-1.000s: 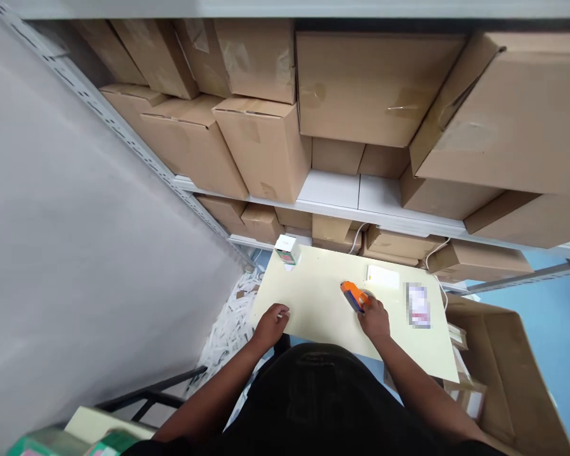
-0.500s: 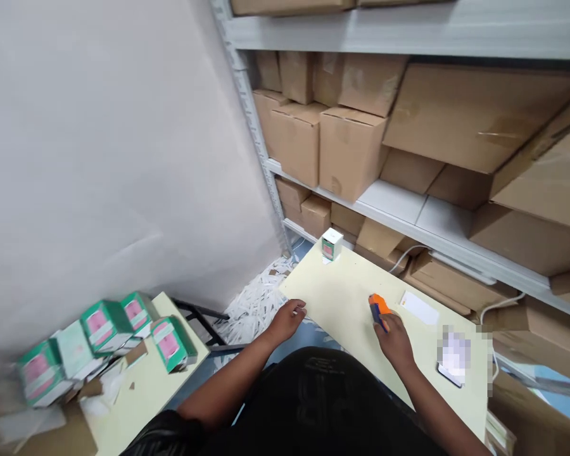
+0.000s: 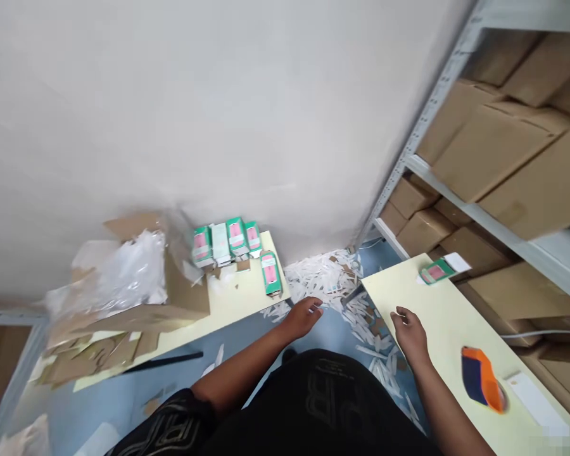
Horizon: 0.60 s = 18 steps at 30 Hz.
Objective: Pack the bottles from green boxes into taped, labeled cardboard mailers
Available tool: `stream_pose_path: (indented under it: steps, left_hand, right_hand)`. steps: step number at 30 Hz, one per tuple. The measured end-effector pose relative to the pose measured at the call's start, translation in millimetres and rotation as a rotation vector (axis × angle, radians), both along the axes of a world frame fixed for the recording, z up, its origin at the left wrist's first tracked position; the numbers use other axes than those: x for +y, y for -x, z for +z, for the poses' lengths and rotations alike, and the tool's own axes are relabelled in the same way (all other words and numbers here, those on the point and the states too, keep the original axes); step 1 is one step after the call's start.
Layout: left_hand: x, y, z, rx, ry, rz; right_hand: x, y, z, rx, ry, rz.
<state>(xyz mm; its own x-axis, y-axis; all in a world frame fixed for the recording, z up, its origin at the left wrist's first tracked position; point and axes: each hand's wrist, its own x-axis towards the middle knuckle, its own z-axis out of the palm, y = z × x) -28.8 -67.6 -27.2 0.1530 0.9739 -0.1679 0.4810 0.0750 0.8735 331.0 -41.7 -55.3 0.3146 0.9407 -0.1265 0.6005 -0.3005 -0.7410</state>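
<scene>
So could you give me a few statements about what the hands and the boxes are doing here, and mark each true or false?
1. The right hand holds the orange and blue tool. False: the tool lies on the right table, apart from the empty hand.
2. The left hand holds nothing. True: its fingers are open over the floor between the two tables.
3. Several green boxes stand on the left table near the wall. True.
4. One green box lies at the far end of the right table. True.
5. The floor between the tables is bare. False: white paper strips litter it.
</scene>
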Motion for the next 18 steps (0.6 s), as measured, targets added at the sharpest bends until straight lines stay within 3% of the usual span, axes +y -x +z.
stream_pose_path:
  steps: [5,9,13,18]
  left_hand:
    - [-25.3,72.3,1.3,-0.016,0.015,0.114]
    - [-37.1,108.1,-4.9,-0.033,-0.008,0.214]
    - [-43.1,123.0,-12.6,-0.038,-0.016,0.320]
    - [-47.6,123.2,-19.1,-0.013,0.015,0.441]
  right_hand:
    - [13.4,93.9,-3.6,0.072,-0.035,0.149]
    - [16.1,144.1,-0.9,0.087,-0.017,0.300]
    - [25.4,172.0,0.5,0.096,0.015,0.429]
    - [53.5,196.5,-2.1,0.134,0.089,0.563]
